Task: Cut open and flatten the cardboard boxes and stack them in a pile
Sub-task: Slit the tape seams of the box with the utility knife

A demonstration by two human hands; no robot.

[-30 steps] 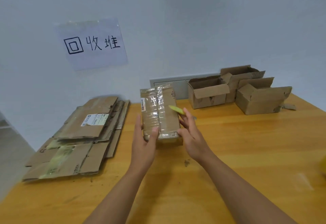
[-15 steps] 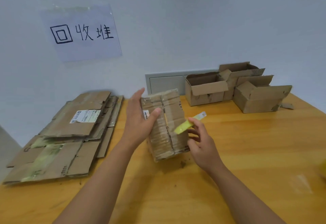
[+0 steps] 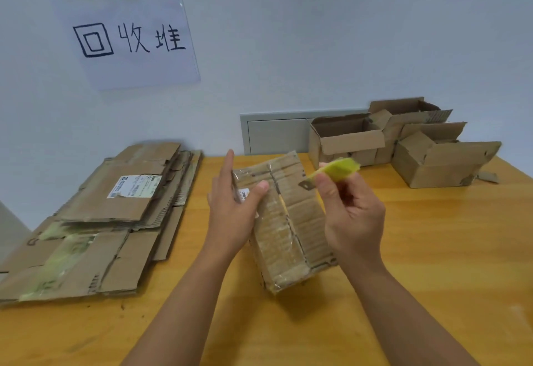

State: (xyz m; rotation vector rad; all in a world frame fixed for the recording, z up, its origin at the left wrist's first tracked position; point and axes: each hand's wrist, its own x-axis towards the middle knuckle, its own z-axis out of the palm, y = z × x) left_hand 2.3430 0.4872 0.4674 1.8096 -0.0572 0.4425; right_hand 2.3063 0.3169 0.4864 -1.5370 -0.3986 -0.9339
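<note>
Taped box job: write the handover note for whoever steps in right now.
Left hand holds the taped box tilted on the table.
Right hand grips the yellow cutter, blade near the box's top.
Done: flattened pile at left under the sign.
Left: cut and flatten this box, then the three open boxes at the back right, and stack all.

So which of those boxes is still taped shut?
The taped box held by the left hand; the three boxes by the wall have open flaps.
</note>
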